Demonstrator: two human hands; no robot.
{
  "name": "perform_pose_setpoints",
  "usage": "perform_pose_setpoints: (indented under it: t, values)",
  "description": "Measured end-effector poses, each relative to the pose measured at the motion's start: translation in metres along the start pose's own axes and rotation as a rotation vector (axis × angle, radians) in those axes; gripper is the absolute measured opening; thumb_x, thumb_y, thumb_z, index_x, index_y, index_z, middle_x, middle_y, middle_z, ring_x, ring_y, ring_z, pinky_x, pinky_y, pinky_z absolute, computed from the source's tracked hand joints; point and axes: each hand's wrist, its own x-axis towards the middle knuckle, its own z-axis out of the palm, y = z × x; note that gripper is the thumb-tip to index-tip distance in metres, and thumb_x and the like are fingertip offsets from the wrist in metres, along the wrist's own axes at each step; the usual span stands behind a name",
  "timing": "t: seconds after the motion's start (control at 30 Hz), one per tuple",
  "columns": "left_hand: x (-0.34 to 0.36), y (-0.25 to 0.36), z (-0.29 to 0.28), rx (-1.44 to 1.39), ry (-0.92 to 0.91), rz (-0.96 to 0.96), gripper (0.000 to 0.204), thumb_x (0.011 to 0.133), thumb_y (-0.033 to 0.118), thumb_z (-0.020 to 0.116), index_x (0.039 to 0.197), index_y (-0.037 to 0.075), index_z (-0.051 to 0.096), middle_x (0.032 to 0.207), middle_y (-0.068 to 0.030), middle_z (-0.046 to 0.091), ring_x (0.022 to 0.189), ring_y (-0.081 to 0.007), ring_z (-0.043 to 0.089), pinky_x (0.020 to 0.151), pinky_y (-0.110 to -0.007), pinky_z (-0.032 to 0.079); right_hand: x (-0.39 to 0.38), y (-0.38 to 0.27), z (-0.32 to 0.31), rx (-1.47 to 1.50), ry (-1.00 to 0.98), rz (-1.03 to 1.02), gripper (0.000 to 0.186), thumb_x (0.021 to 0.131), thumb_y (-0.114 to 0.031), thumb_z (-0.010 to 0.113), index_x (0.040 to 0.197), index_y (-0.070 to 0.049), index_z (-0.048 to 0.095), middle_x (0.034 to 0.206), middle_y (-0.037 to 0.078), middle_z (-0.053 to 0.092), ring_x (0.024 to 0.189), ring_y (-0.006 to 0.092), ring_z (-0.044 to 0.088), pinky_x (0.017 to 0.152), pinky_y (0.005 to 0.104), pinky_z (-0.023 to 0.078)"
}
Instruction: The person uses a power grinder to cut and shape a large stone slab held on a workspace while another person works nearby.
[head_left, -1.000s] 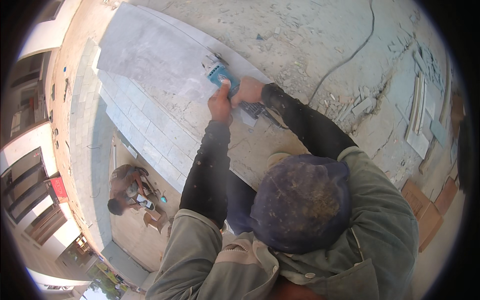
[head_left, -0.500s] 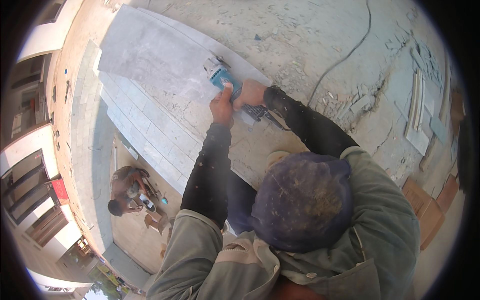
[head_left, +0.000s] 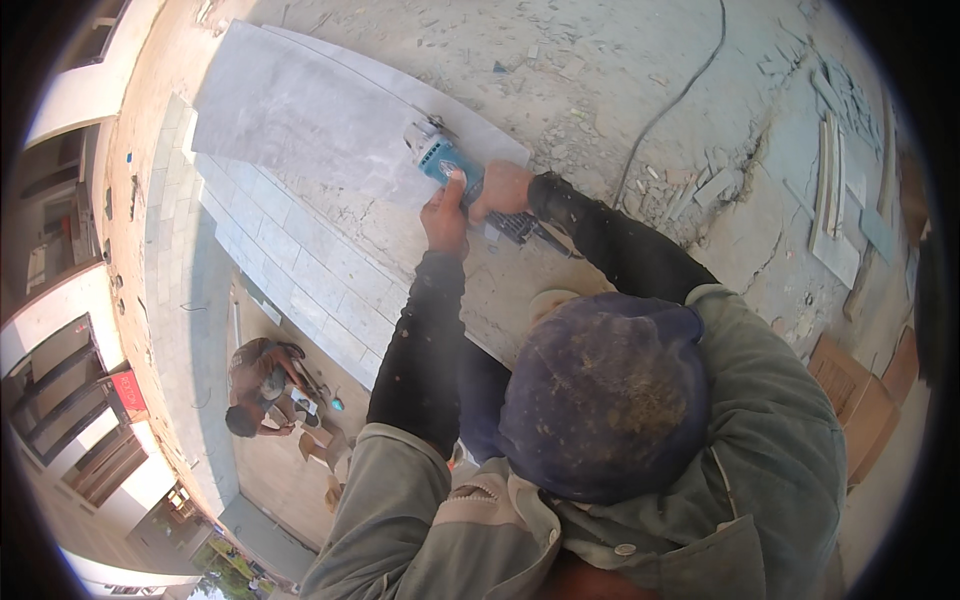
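Note:
A teal angle grinder point(head_left: 452, 164) with a silver metal head rests over a large grey stone slab point(head_left: 300, 100), close to a straight line along the slab. My left hand point(head_left: 446, 214) is closed on the near side of its body, thumb laid along the top. Around the rear part of the body my right hand point(head_left: 503, 190) is wrapped. The black handle end sticks out below the right hand, with its cord trailing off. The disc is seen edge-on and small, so I cannot tell whether it touches the stone.
Pale paving tiles point(head_left: 290, 245) run beside the slab. Lower left, another person point(head_left: 262, 385) crouches with tools. A dark cable point(head_left: 668, 108) crosses the ground. Stone offcuts point(head_left: 835, 200) and cardboard boxes point(head_left: 850, 395) lie to the right. A dirty dark cap point(head_left: 605, 395) fills the lower middle.
The view has shifted slightly. Both hands keep the same grip on the grinder, and it stays near the line on the slab.

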Motion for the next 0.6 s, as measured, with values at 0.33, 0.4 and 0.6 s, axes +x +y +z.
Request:
perform_pose_setpoints:
  t: [0.33,0.4,0.6]
  values:
    - [0.0019,-0.0034,-0.0061,0.039,0.030,-0.020,0.035,0.098,0.033,0.066,0.102,-0.001,0.067,0.089,-0.0056,0.066,0.074,-0.0143,0.059,0.063,-0.030,0.046,-0.0030,-0.0010,0.0021,-0.070,0.010,-0.046,0.062,0.054,-0.042,0.083,0.077,0.014,0.070,0.077,0.030,0.069,0.074,0.0369,0.072,0.069,0.0418,0.056]
    - [0.0028,-0.0034,-0.0033,0.017,0.031,-0.022,0.036,0.098,0.033,0.066,0.104,-0.002,0.067,0.090,-0.0059,0.065,0.075,-0.0151,0.059,0.064,-0.031,0.047,-0.0023,-0.0009,0.0014,-0.081,0.008,-0.046,0.062,0.054,-0.043,0.082,0.077,0.014,0.071,0.077,0.030,0.069,0.074,0.0370,0.072,0.069,0.0418,0.056]
    - [0.0019,0.0018,0.0013,-0.034,0.047,-0.050,0.034,0.094,0.030,0.072,0.104,-0.002,0.068,0.096,-0.0036,0.066,0.082,-0.0120,0.059,0.071,-0.027,0.046,0.0001,-0.0009,-0.0014,-0.053,-0.010,-0.018,0.061,0.054,-0.043,0.083,0.078,0.013,0.071,0.079,0.030,0.070,0.075,0.0366,0.072,0.070,0.0414,0.056]
